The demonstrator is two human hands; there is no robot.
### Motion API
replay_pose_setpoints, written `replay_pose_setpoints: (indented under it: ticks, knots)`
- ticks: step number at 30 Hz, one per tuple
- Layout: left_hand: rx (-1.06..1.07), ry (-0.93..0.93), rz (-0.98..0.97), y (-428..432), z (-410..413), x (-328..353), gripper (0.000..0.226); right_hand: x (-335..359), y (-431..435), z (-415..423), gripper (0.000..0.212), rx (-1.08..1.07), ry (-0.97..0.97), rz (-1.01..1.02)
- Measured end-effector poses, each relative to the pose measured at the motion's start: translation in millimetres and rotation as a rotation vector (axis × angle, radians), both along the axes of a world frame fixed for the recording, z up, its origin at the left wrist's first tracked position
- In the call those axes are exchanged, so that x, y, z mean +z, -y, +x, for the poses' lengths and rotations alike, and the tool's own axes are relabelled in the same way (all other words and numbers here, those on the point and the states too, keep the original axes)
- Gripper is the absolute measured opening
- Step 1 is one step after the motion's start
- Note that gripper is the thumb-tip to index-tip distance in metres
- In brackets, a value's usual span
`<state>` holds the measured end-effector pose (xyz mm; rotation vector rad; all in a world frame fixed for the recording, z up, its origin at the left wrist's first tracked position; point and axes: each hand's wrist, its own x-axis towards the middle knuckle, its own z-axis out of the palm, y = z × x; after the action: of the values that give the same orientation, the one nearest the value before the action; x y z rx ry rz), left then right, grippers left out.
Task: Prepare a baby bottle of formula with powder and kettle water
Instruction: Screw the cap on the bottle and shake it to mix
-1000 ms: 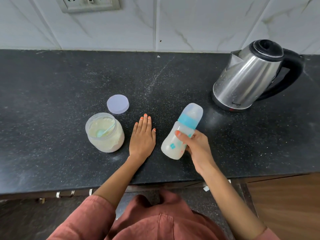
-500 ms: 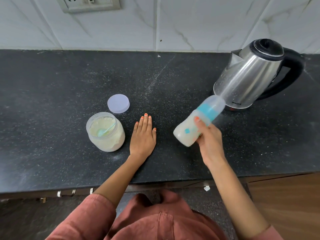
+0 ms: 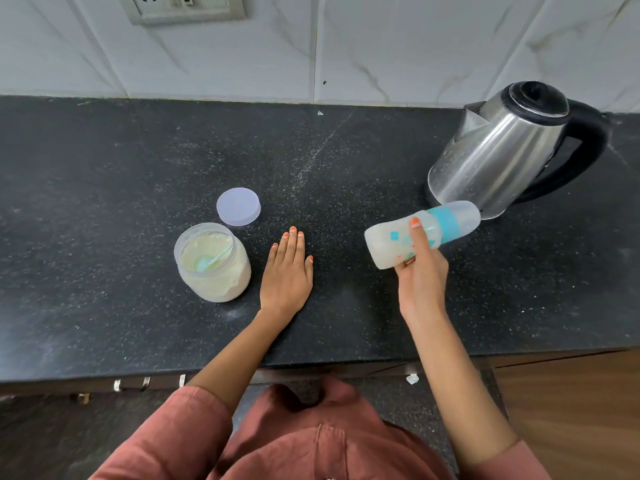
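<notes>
Now the right hand point(image 3: 420, 275) is holding the baby bottle point(image 3: 384, 245) over the black countertop point(image 3: 104, 202), its fingers curling round the milky body with one finger lying across the front. The bottle is tilting almost level, its capped, blue-collared top pointing toward the steel kettle point(image 3: 498, 157) at the back right. The left hand point(image 3: 287, 271) is resting flat on the counter, fingers straight and together, just beside the open powder jar point(image 3: 214, 282). A pale blue scoop point(image 3: 207, 263) is lying in the powder, and the lid point(image 3: 238, 206) is sitting just behind the jar.
</notes>
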<state>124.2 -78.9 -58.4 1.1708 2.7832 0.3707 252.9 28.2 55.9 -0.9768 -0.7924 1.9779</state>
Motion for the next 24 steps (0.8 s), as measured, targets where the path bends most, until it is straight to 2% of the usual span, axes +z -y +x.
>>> replay_pose_setpoints:
  ticks: [5, 7, 11, 12, 16, 17, 19, 22, 24]
  knots:
    - [0.004, -0.003, -0.008, -0.4, -1.0, 0.3, 0.052, -3.5, 18.8, 11.3, 0.014, 0.395, 0.272, 0.206]
    - [0.002, 0.002, -0.004, -0.5, -0.6, 1.0, 0.052, -1.9, 11.9, 10.7, 0.014, 0.307, 0.226, 0.191]
    - [-0.002, -0.001, 0.003, 0.0, 0.1, 1.1, 0.052, 1.1, -2.5, 2.9, 0.013, -0.019, 0.016, -0.024]
    - [-0.003, -0.002, 0.001, 0.0, 0.3, 1.2, 0.052, -0.2, 0.4, 3.1, 0.012, -0.002, 0.033, -0.021]
    - [0.001, -0.013, -0.001, -0.3, -0.8, 0.4, 0.052, -7.0, 21.4, 10.8, 0.013, 0.404, 0.285, 0.164]
    - [0.0, -0.011, -0.003, -0.4, -0.9, 0.6, 0.052, -6.5, 21.0, 12.1, 0.017, 0.422, 0.3, 0.186]
    - [-0.001, -0.007, -0.007, -0.2, -0.3, 0.7, 0.052, -3.6, 13.3, 9.4, 0.02, 0.295, 0.192, 0.13]
    - [0.0, -0.013, -0.002, 0.4, -0.1, 0.4, 0.052, 2.7, 0.7, 3.7, 0.011, 0.047, 0.034, 0.006]
    - [0.0, -0.008, 0.0, 0.3, 0.0, 0.1, 0.052, 1.1, 4.7, 3.7, 0.011, 0.109, 0.065, 0.044]
